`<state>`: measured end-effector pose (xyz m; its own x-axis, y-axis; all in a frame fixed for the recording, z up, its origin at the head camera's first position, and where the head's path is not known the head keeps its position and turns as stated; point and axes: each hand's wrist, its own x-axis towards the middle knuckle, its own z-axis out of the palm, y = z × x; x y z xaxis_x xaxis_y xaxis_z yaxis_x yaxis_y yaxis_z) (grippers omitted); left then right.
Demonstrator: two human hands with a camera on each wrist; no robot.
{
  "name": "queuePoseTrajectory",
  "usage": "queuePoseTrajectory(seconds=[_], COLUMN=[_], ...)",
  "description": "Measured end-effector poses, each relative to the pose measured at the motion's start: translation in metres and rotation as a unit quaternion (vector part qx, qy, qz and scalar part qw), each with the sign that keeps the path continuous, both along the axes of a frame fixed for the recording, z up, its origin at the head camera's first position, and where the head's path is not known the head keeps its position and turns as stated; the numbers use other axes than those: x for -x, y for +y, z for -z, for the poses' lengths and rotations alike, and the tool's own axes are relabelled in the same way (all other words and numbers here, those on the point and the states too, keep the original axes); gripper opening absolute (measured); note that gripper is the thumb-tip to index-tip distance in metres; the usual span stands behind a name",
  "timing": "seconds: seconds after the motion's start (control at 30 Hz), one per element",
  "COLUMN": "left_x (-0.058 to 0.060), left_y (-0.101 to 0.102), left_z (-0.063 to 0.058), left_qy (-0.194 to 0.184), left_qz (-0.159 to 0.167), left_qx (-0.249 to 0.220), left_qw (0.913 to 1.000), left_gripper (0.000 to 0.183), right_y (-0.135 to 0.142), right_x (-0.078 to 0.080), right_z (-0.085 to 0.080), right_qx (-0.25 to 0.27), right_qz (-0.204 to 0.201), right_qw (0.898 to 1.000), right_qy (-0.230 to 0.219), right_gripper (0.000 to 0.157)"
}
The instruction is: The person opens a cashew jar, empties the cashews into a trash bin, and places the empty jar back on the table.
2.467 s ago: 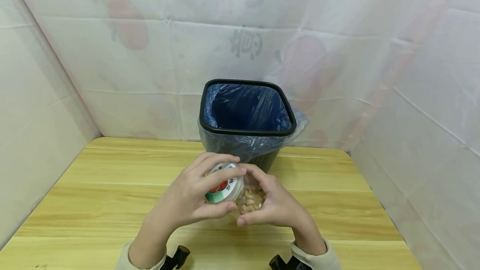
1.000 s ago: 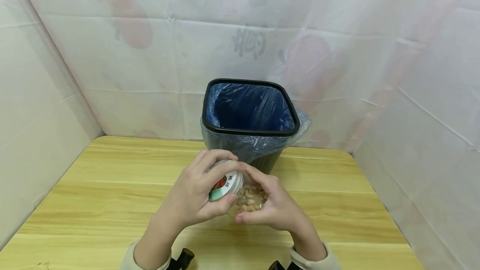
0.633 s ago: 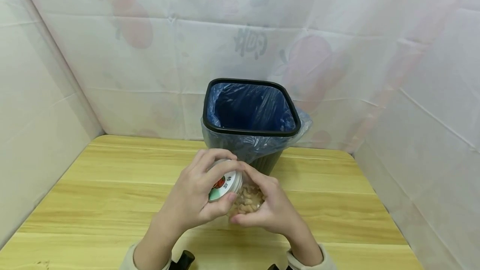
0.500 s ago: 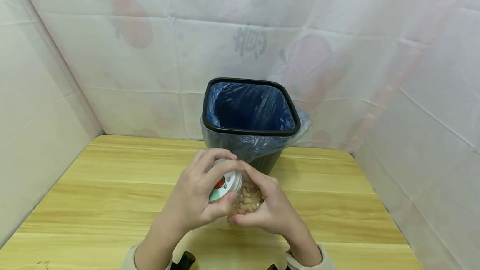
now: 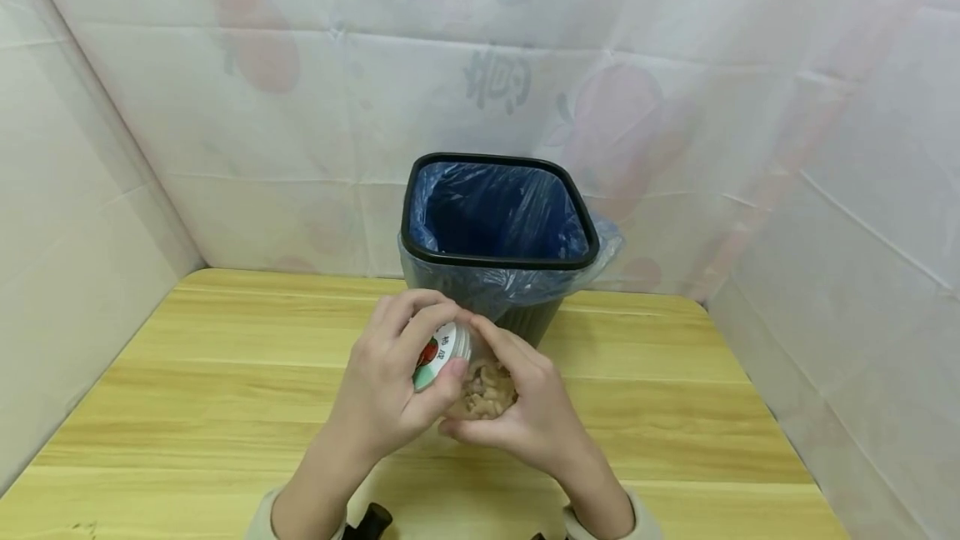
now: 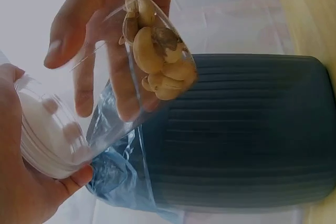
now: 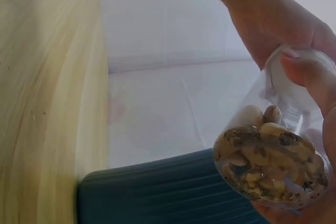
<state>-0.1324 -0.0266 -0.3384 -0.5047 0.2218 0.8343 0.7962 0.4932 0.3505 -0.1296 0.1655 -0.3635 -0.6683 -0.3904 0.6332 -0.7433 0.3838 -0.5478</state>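
Note:
A clear plastic jar (image 5: 486, 392) of cashews is held tilted above the table, in front of the bin. My left hand (image 5: 390, 377) grips its lid (image 5: 437, 359), which has a white, green and red label. Fingers and thumb of my right hand (image 5: 538, 407) curl round the jar's body. In the left wrist view the cashews (image 6: 157, 56) lie toward the jar's bottom end, and the lid (image 6: 50, 129) sits at the other end. Through the bottom in the right wrist view, the cashews (image 7: 273, 166) show dark patches. Whether the lid is loose, I cannot tell.
A dark ribbed bin (image 5: 532, 322) lined with a blue plastic bag (image 5: 510, 286) stands behind the hands, its opening upward. The wooden table (image 5: 247, 373) is backed by a printed cloth (image 5: 337, 123), with pale side walls.
Both hands have shifted slightly left with the jar. The lid has turned and tilts more to the left, showing less of its label. The right thumb has moved left under the jar.

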Motion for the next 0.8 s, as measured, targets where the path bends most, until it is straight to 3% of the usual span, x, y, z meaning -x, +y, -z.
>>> queuePoseTrajectory(seconds=[0.13, 0.33, 0.43, 0.57, 0.8], left_x=[0.0, -0.001, -0.003, -0.005, -0.002], left_y=[-0.003, -0.007, -0.009, -0.018, -0.031], left_z=[-0.002, -0.004, -0.005, -0.01, -0.015], left_qy=[-0.015, -0.013, -0.03, -0.059, -0.048], left_qz=[0.009, 0.024, 0.043, 0.085, 0.191], left_qx=[0.004, 0.0, 0.004, 0.031, 0.073], left_qw=[0.9998, 0.9996, 0.9986, 0.9941, 0.9778], left_gripper=[0.032, 0.031, 0.034, 0.044, 0.05], right_y=[0.002, 0.01, 0.013, 0.019, 0.026], right_x=[-0.001, 0.003, 0.004, 0.005, 0.009], right_z=[-0.001, -0.006, -0.008, -0.008, -0.007], right_qx=[-0.014, -0.016, 0.005, 0.022, 0.011], right_qz=[-0.017, -0.112, -0.134, -0.147, -0.204], right_qw=[0.999, 0.99, 0.986, 0.981, 0.97], right_qy=[-0.03, -0.078, -0.103, -0.124, -0.13], right_gripper=[0.102, 0.096, 0.096, 0.094, 0.091])
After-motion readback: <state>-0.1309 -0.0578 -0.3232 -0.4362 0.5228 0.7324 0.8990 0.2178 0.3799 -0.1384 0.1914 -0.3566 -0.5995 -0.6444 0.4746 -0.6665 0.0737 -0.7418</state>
